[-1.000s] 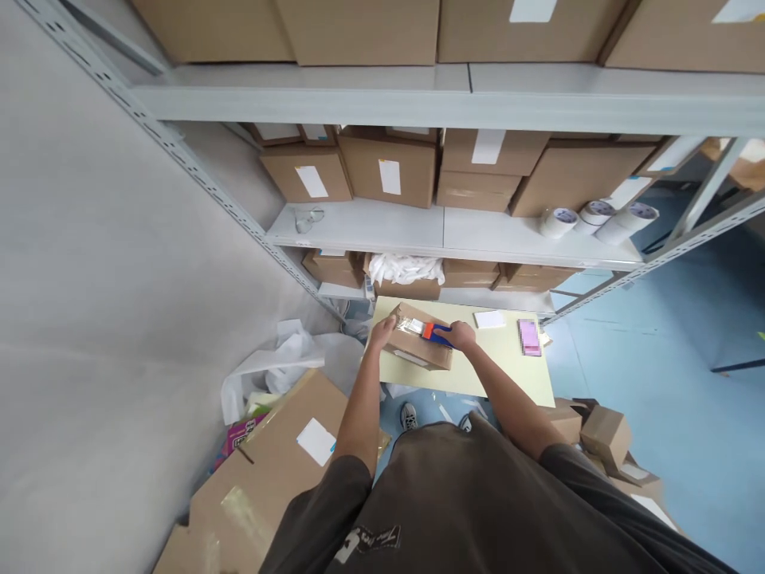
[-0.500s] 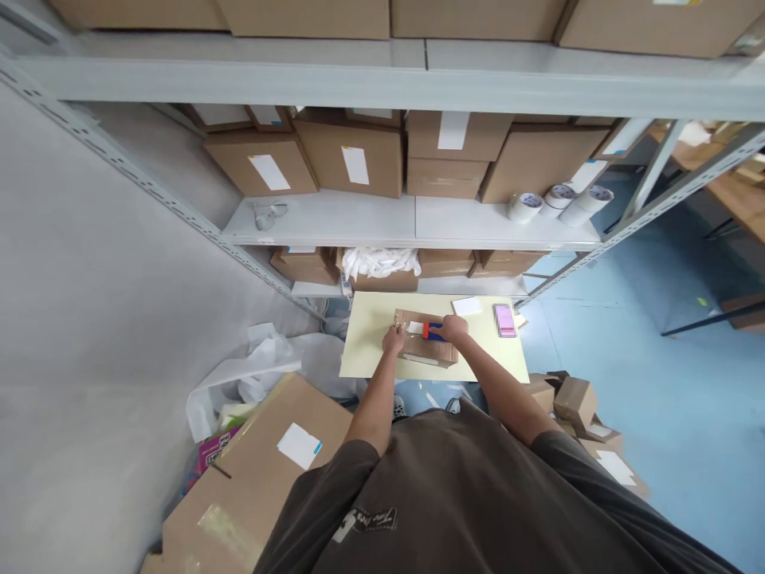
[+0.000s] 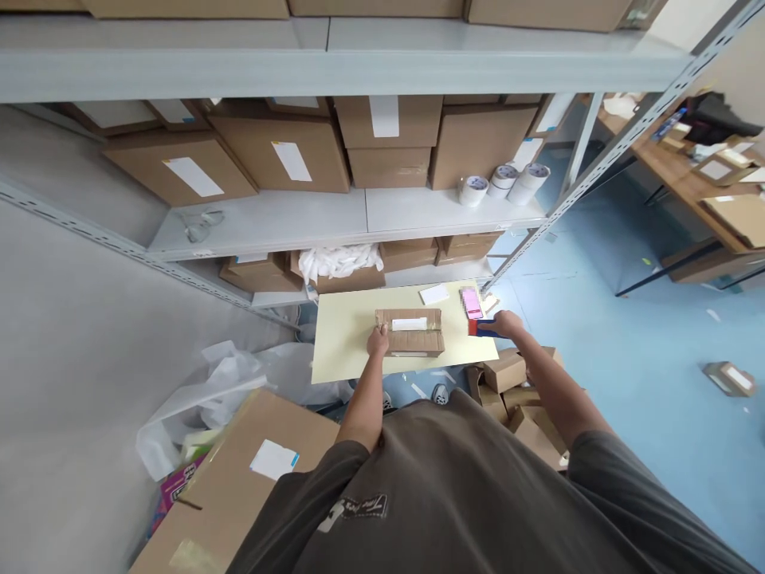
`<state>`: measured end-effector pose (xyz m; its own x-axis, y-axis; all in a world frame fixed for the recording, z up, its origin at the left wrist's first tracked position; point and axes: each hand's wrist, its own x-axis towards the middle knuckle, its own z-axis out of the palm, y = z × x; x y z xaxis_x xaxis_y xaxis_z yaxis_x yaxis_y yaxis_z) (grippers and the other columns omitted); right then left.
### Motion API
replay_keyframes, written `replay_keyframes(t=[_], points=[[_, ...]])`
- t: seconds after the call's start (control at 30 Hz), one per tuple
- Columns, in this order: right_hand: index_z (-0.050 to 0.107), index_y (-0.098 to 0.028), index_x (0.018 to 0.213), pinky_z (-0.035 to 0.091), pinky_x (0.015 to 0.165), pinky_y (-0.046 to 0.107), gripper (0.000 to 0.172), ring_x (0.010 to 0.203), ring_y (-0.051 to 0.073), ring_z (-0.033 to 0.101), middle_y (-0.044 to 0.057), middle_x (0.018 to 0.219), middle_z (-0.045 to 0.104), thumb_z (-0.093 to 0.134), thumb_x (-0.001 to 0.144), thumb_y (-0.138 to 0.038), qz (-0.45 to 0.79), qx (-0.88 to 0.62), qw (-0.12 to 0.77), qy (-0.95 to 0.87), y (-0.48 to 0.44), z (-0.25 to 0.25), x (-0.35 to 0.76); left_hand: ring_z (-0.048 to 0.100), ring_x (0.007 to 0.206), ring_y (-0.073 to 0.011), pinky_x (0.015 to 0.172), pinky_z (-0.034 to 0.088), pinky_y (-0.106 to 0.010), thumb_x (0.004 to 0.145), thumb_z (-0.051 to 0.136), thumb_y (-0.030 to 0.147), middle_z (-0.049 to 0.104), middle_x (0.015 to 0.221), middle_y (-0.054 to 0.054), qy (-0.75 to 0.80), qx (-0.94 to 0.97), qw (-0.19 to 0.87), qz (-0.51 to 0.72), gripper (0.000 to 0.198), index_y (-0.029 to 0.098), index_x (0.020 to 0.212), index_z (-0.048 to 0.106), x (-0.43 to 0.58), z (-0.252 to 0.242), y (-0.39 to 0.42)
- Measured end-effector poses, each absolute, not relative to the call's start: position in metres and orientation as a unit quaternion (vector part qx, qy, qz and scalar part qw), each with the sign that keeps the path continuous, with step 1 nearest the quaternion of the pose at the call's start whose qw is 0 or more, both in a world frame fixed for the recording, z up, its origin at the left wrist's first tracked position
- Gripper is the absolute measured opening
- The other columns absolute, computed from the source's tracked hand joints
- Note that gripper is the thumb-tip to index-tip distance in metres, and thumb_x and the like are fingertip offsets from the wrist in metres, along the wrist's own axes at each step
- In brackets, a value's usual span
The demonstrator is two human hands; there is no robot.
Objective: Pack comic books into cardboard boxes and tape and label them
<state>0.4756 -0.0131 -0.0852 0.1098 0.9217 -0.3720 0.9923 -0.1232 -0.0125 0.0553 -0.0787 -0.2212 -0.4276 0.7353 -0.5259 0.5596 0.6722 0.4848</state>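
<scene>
A storeroom with a blue floor (image 3: 627,351) and grey metal shelving (image 3: 311,219) loaded with brown cartons; in front of the shelving stands a small pale yellow table (image 3: 343,351).

The left hand (image 3: 378,341) lies against the left end of a taped cardboard box (image 3: 412,341), which sits flat near the middle of the table with a white label (image 3: 409,324) on top. The hand touches the box, but it is too small in the picture to tell whether the fingers clasp it or only press on it. The right hand (image 3: 508,324) is closed around a red and blue tape dispenser (image 3: 479,326), held at the table's right edge, well clear of the box.

Just behind the dispenser a pink pad (image 3: 472,303) lies on the table, and beside that a white card (image 3: 433,294). Below the right forearm a heap of small cartons (image 3: 508,371) sits on the floor. On the shelf above are white tape rolls (image 3: 502,179); on the shelf below them, white cloth (image 3: 338,259) rests on a carton. To the left, crumpled white plastic (image 3: 197,395) and a large carton (image 3: 263,470) lie on the floor.
</scene>
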Motion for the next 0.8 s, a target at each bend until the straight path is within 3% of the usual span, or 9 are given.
replay_keyframes(t=[0.17,0.33,0.5,0.6,0.7,0.8], points=[[0.079,-0.015,0.096,0.052,0.075,0.03,0.061,0.092,0.028,0.076,0.017,0.097,0.079,0.074,0.09,-0.075,-0.202,0.716,0.178,0.644,-0.011,-0.094,0.436,0.069,0.135,-0.0328,0.107,0.051,-0.038,0.112,0.038,0.054,0.075,0.139,-0.022,0.821,0.402,0.382,0.139,0.055,0.016,0.134,0.072,0.027,-0.222,-0.082],[0.081,-0.016,0.094,0.048,0.069,0.029,0.062,0.092,0.028,0.076,0.017,0.101,0.081,0.071,0.092,-0.077,-0.227,0.701,0.146,0.661,-0.02,-0.097,0.375,0.069,0.136,-0.0311,0.107,0.052,-0.036,0.111,0.042,0.056,0.076,0.139,-0.021,0.795,0.377,0.424,0.216,0.057,0.014,0.129,0.077,-0.018,-0.224,-0.094],[0.081,-0.02,0.09,0.046,0.067,0.028,0.065,0.092,0.028,0.078,0.013,0.096,0.083,0.067,0.091,-0.083,-0.241,0.676,0.104,0.688,-0.029,-0.075,0.295,0.077,0.118,-0.0379,0.094,0.058,-0.04,0.108,0.047,0.064,0.081,0.118,-0.025,0.817,0.328,0.431,0.199,0.062,0.011,0.109,0.081,-0.067,-0.225,-0.108],[0.082,-0.021,0.092,0.049,0.072,0.028,0.065,0.099,0.029,0.078,0.014,0.1,0.083,0.069,0.089,-0.084,-0.235,0.651,0.1,0.715,-0.029,-0.057,0.239,0.074,0.124,-0.0413,0.1,0.057,-0.044,0.105,0.054,0.061,0.08,0.121,-0.027,0.84,0.316,0.396,0.195,0.059,0.009,0.119,0.077,-0.095,-0.22,-0.112],[0.083,-0.02,0.099,0.053,0.079,0.029,0.065,0.107,0.031,0.077,0.016,0.11,0.083,0.072,0.087,-0.083,-0.226,0.625,0.117,0.738,-0.03,-0.045,0.185,0.068,0.135,-0.0355,0.111,0.051,-0.042,0.109,0.048,0.054,0.079,0.131,-0.02,0.845,0.323,0.362,0.225,0.051,0.015,0.126,0.075,-0.119,-0.208,-0.112],[0.082,-0.019,0.111,0.055,0.084,0.031,0.063,0.114,0.032,0.076,0.017,0.117,0.081,0.072,0.09,-0.078,-0.215,0.603,0.128,0.758,-0.037,-0.039,0.141,0.071,0.129,-0.0313,0.109,0.052,-0.039,0.112,0.036,0.056,0.081,0.127,-0.016,0.796,0.376,0.372,0.295,0.057,0.019,0.122,0.079,-0.128,-0.191,-0.115]])
